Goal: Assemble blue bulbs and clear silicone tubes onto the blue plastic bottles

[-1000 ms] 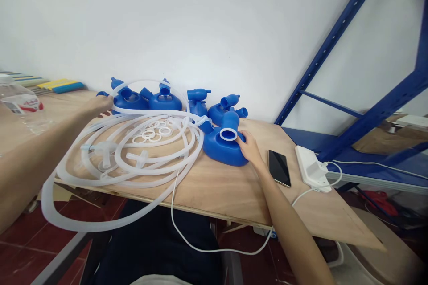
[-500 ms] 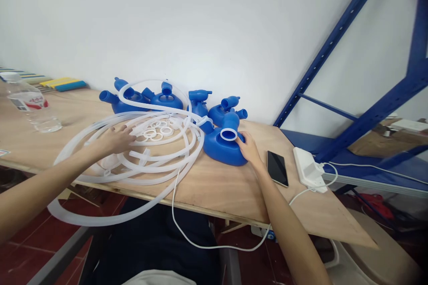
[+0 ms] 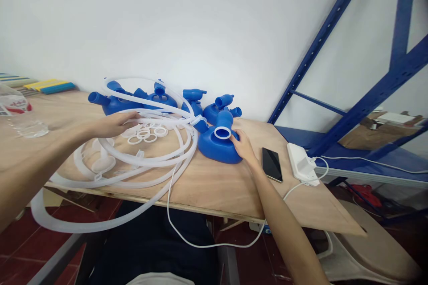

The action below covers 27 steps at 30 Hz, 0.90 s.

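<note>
Hands (image 3: 244,146) reach over wooden table (image 3: 217,191) beside white wall (image 3: 207,26).

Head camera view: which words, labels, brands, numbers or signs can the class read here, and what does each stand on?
None can be read for certain.
Clear bottle: its label has red and white print, too blurred to read.
Phone: dark screen, no text visible.
Power strip: no legible marking.
Blue container at the right hand: no writing can be made out.
</note>
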Tool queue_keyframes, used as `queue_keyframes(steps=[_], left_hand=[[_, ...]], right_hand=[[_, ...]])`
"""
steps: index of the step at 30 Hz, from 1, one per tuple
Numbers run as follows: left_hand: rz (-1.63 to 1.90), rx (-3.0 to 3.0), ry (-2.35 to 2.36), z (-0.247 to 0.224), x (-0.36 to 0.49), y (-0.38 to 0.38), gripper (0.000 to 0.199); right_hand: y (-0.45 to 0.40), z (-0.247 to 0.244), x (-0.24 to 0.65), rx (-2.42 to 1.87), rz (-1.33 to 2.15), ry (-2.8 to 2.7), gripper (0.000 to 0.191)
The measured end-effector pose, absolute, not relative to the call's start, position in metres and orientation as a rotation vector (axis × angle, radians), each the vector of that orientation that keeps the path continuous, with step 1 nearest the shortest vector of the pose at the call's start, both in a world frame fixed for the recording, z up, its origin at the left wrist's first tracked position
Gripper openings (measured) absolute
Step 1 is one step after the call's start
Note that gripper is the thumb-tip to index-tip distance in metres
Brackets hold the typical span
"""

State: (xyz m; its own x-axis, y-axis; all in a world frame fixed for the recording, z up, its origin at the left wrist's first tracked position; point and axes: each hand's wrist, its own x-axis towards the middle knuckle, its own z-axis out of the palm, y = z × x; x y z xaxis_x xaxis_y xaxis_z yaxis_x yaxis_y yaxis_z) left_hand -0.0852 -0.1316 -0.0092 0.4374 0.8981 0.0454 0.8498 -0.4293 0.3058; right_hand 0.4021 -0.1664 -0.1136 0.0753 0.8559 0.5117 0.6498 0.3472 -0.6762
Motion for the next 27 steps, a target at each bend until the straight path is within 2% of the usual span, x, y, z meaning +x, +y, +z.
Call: queue_keyframes(steps=[3,8,11,18,24,27], left_hand=[[0.408,2.400,1.429,0.003,-0.079,-0.140,0.063],[0.543,2.486,1.415,0.003,-0.072,-0.138,0.064],[0.473,2.496,1.490,-0.007,-0.067,-0.135,0.069],[0.187,2.557,1.432,-0.022,-0.054,-0.142,0.062],[0.185,2.466,1.416,0.009,-0.041,-0.158,0.071],[0.216,2.210,1.316,0.031,-0.040,-0.171,0.068]], right_hand=[[-0.167,-0.113,0.402,-1.369,0.268,-1.646,0.049],[-0.167,-0.113,0.402,-1.370,0.269,-1.646,0.047],[-0.167,-0.112,0.402,-1.385,0.273,-1.639,0.047],[-0.169,-0.111,0.402,-1.410,0.259,-1.621,0.045],[-0.167,-0.113,0.404,-1.419,0.250,-1.638,0.047],[-0.166,-0.114,0.405,-1.402,0.254,-1.634,0.046]])
